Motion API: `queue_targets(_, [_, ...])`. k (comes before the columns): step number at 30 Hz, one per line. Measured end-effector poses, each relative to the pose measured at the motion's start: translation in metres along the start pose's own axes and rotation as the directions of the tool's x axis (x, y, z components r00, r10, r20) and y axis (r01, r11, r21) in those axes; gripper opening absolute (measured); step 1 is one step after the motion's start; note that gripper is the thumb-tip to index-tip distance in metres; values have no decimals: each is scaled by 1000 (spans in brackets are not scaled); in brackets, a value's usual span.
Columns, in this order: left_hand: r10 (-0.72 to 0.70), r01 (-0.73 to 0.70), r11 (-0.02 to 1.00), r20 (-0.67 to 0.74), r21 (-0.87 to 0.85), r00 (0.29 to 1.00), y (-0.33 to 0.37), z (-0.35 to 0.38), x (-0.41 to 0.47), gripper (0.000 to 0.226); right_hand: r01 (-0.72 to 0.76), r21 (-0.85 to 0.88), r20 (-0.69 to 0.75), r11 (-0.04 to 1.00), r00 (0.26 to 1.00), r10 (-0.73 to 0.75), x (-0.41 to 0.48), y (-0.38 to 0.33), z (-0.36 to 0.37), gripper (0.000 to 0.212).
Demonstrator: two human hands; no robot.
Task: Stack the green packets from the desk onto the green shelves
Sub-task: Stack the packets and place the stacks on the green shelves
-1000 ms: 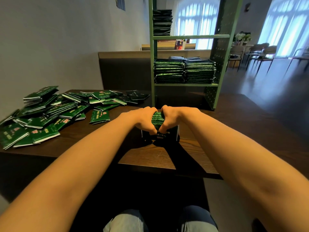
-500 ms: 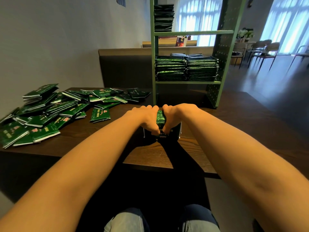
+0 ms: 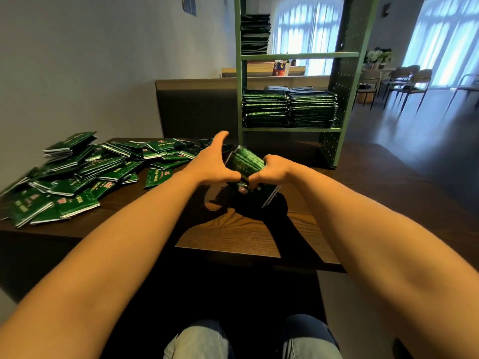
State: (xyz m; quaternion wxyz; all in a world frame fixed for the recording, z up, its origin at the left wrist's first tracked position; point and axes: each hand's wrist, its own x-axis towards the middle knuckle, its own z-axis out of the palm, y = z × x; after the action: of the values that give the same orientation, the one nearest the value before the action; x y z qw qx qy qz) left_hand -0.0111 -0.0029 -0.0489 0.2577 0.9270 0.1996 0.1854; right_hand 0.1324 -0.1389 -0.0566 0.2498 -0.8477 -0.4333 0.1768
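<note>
A stack of green packets (image 3: 246,161) is tilted just above the dark wooden desk (image 3: 233,237), in front of me. My right hand (image 3: 276,169) grips its right side with curled fingers. My left hand (image 3: 213,161) lies along its left side with straight fingers pointing forward and the thumb at the near edge. A loose pile of green packets (image 3: 77,174) covers the desk's left part. The green shelves (image 3: 238,73) stand at the desk's far end. Two neat packet stacks (image 3: 287,107) sit on the lower board, another stack (image 3: 255,32) on the upper one.
A grey wall runs along the left. A dark bench back (image 3: 197,107) stands behind the desk. Chairs (image 3: 414,81) and bright windows are at the far right across an open floor. My knees (image 3: 248,340) are under the desk's near edge.
The stack has come up off the desk and tilted. My left hand has opened from a curled grip to straight fingers along the stack's side. The view has shifted slightly.
</note>
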Motion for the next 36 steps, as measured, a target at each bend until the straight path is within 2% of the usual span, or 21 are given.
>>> queue_targets(2, [-180,166,958,-40,-235,983,1,1,-3,109,0,170,-8,985,1000,1,-3,0,0,31])
queue_targets(4, [-395,386,765,98,-515,914,3,4,-9,108,8,328,-15,945,1000,-3,-9,-4,5,31])
queue_targets(5, [-440,469,643,210,-605,873,3,6,-12,101,15,406,-19,914,1000,-8,-12,-6,9,40])
queue_targets(7, [-391,507,503,340,-700,856,6,10,-21,63,17,537,8,844,1000,-25,-14,-7,17,56])
queue_targets(8, [-345,479,464,346,-745,873,9,12,-23,41,18,587,25,809,999,-40,-14,-6,21,51])
queue_targets(9, [-306,440,431,331,-788,892,10,14,-23,29,11,633,45,774,998,-51,-13,-6,24,40])
queue_targets(11, [-269,391,412,300,-823,915,9,16,-13,24,-23,703,95,710,993,-62,-7,-3,30,22])
queue_targets(18, [-218,442,237,396,-865,892,-19,24,45,40,-153,818,221,554,974,-57,52,-4,36,29])
queue_targets(23, [-275,501,185,445,-845,852,-17,7,70,39,-239,873,285,426,957,-49,74,-19,21,30])
queue_targets(26, [-326,571,167,501,-804,802,5,-27,74,39,-301,862,344,408,939,-33,66,-43,-10,31])
queue_targets(28, [-362,627,178,542,-759,759,25,-51,73,39,-347,823,391,449,920,-6,57,-58,-36,31])
queue_targets(31, [-373,691,211,596,-692,711,57,-84,71,37,-387,770,442,507,897,13,41,-77,-76,24])
queue_targets(34, [-340,711,310,624,-632,703,95,-117,84,30,-408,737,454,539,890,52,28,-90,-124,32])
queue_targets(36, [-324,710,387,635,-588,702,125,-135,94,25,-390,740,435,548,899,52,21,-93,-155,30])
